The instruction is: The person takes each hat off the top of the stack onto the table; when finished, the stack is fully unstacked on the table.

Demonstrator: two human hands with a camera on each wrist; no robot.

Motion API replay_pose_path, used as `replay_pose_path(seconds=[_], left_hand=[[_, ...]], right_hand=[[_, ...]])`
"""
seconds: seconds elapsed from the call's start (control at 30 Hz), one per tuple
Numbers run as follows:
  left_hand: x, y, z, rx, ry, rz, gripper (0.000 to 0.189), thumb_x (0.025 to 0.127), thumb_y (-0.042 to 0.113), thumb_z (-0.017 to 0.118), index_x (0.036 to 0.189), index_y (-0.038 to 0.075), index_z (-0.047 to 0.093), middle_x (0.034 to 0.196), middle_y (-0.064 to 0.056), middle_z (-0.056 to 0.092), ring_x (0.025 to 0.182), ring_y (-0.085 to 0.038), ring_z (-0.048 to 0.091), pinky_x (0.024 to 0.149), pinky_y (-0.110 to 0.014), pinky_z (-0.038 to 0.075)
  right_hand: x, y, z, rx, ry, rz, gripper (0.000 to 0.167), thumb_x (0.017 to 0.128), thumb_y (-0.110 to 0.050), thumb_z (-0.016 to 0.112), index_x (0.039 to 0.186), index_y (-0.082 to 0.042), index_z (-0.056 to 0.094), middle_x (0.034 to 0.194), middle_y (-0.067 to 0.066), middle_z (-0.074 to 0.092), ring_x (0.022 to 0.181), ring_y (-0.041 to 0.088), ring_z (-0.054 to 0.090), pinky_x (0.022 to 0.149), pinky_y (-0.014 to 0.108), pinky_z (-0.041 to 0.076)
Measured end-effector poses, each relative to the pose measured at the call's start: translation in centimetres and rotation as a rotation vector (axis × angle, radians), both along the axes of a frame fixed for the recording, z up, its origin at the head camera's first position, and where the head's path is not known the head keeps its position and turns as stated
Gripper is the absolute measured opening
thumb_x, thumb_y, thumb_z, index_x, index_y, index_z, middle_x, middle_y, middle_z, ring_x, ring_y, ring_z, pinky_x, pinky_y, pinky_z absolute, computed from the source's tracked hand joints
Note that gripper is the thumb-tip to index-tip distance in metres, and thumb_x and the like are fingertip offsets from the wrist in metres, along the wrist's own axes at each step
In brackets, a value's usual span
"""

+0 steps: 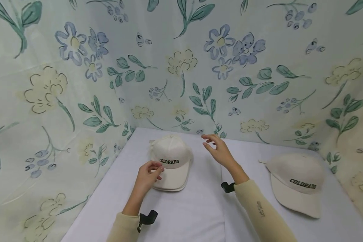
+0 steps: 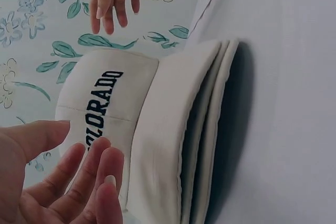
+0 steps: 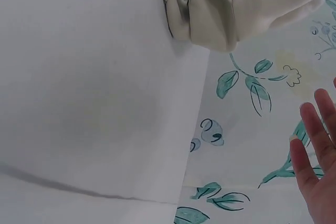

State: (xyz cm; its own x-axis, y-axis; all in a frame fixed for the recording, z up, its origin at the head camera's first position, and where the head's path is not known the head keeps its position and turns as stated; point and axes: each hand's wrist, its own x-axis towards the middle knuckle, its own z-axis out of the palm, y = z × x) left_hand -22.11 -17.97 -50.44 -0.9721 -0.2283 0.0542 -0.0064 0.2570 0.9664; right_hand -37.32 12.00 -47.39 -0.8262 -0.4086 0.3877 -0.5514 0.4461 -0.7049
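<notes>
A stack of cream baseball caps (image 1: pixel 172 149), the top one lettered COLORADO, sits at the far left of the white table. In the left wrist view the stacked brims (image 2: pixel 168 124) show as several layers. My left hand (image 1: pixel 146 174) hovers beside the front of the stack, fingers loosely bent and holding nothing; it overlaps the brim in the head view. To the right of the stack, my right hand (image 1: pixel 217 149) is raised in the air, its fingers spread and empty. The right wrist view shows the caps' side (image 3: pixel 210 11) apart from those fingers.
Another cream COLORADO cap (image 1: pixel 299 181) lies at the table's right, brim toward the front. The white tablecloth (image 1: pixel 187 215) has a crease down its middle. A floral curtain (image 1: pixel 169 84) hangs behind and beside the table.
</notes>
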Motion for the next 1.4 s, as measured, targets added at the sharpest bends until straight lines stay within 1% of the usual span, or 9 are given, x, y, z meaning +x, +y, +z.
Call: replay_pose_path(seconds=[0.23, 0.4, 0.53, 0.73, 0.83, 1.0, 1.13, 1.3, 1.4], left_hand=[[0.6, -1.2, -1.3, -0.001, -0.050, 0.073, 0.017, 0.094, 0.015, 0.075, 0.107, 0.005, 0.068, 0.088, -0.009, 0.075, 0.061, -0.022, 0.068, 0.055, -0.027, 0.052], [1.1, -1.8, -2.0, 0.012, -0.096, 0.105, 0.026, 0.095, 0.017, 0.074, 0.115, 0.004, 0.065, 0.088, -0.009, 0.076, 0.062, -0.022, 0.068, 0.056, -0.028, 0.051], [1.3, -1.9, -2.7, 0.016, -0.133, 0.103, 0.033, 0.095, 0.017, 0.074, 0.123, 0.004, 0.063, 0.087, -0.007, 0.076, 0.061, -0.021, 0.069, 0.055, -0.029, 0.051], [1.6, -2.2, -3.3, 0.012, -0.125, 0.099, 0.039, 0.095, 0.018, 0.074, 0.128, 0.001, 0.062, 0.086, -0.007, 0.076, 0.059, -0.019, 0.067, 0.052, -0.028, 0.049], [1.9, -2.3, -3.5, 0.019, -0.126, 0.089, 0.043, 0.095, 0.018, 0.074, 0.131, -0.002, 0.060, 0.086, -0.008, 0.075, 0.059, -0.018, 0.066, 0.051, -0.028, 0.049], [2.1, -2.5, -3.7, 0.026, -0.155, 0.098, 0.047, 0.095, 0.018, 0.074, 0.135, -0.003, 0.058, 0.087, -0.008, 0.075, 0.060, -0.019, 0.066, 0.052, -0.027, 0.049], [2.3, -2.6, -3.8, -0.009, -0.186, 0.105, 0.049, 0.096, 0.020, 0.073, 0.135, -0.003, 0.057, 0.086, -0.006, 0.075, 0.060, -0.018, 0.066, 0.054, -0.028, 0.050], [2.6, -2.7, -3.9, -0.044, -0.216, 0.081, 0.051, 0.097, 0.022, 0.072, 0.136, -0.006, 0.056, 0.084, -0.006, 0.074, 0.060, -0.018, 0.066, 0.055, -0.030, 0.050], [2.8, -2.9, -3.9, -0.050, -0.226, 0.072, 0.052, 0.097, 0.022, 0.072, 0.137, -0.007, 0.055, 0.084, -0.005, 0.074, 0.060, -0.018, 0.066, 0.055, -0.031, 0.051]], right_hand=[[-0.5, -1.5, -0.5, -0.011, -0.027, 0.025, 0.035, 0.104, -0.026, 0.063, 0.137, -0.016, 0.061, 0.131, 0.005, 0.060, 0.118, 0.027, 0.057, 0.102, 0.060, 0.043], [-0.8, -2.7, -1.3, 0.018, -0.026, 0.035, 0.041, 0.104, -0.027, 0.062, 0.143, -0.014, 0.056, 0.136, 0.007, 0.058, 0.122, 0.027, 0.056, 0.100, 0.054, 0.045], [-1.0, -3.3, -1.8, 0.028, -0.038, 0.045, 0.046, 0.104, -0.026, 0.062, 0.148, -0.013, 0.052, 0.141, 0.007, 0.055, 0.128, 0.028, 0.053, 0.101, 0.051, 0.046], [-0.9, -4.0, -1.9, 0.009, -0.055, 0.060, 0.046, 0.104, -0.025, 0.061, 0.148, -0.015, 0.051, 0.146, 0.006, 0.053, 0.130, 0.029, 0.052, 0.103, 0.052, 0.045], [-0.9, -4.2, -2.1, 0.011, -0.069, 0.060, 0.045, 0.105, -0.026, 0.061, 0.147, -0.015, 0.052, 0.144, 0.006, 0.053, 0.130, 0.028, 0.052, 0.104, 0.051, 0.044], [-0.8, -4.8, -2.3, 0.011, -0.083, 0.074, 0.044, 0.105, -0.027, 0.061, 0.146, -0.015, 0.054, 0.142, 0.006, 0.056, 0.128, 0.028, 0.053, 0.104, 0.052, 0.044], [-0.7, -5.0, -2.7, 0.024, -0.113, 0.081, 0.042, 0.105, -0.030, 0.060, 0.144, -0.016, 0.056, 0.140, 0.005, 0.058, 0.128, 0.028, 0.055, 0.105, 0.053, 0.044], [-0.6, -5.3, -3.2, 0.020, -0.171, 0.098, 0.036, 0.106, -0.028, 0.058, 0.138, -0.013, 0.061, 0.137, 0.004, 0.061, 0.124, 0.027, 0.057, 0.105, 0.054, 0.043], [-0.6, -5.4, -3.5, 0.012, -0.182, 0.102, 0.033, 0.106, -0.027, 0.058, 0.135, -0.013, 0.064, 0.135, 0.003, 0.063, 0.122, 0.025, 0.058, 0.104, 0.053, 0.043]])
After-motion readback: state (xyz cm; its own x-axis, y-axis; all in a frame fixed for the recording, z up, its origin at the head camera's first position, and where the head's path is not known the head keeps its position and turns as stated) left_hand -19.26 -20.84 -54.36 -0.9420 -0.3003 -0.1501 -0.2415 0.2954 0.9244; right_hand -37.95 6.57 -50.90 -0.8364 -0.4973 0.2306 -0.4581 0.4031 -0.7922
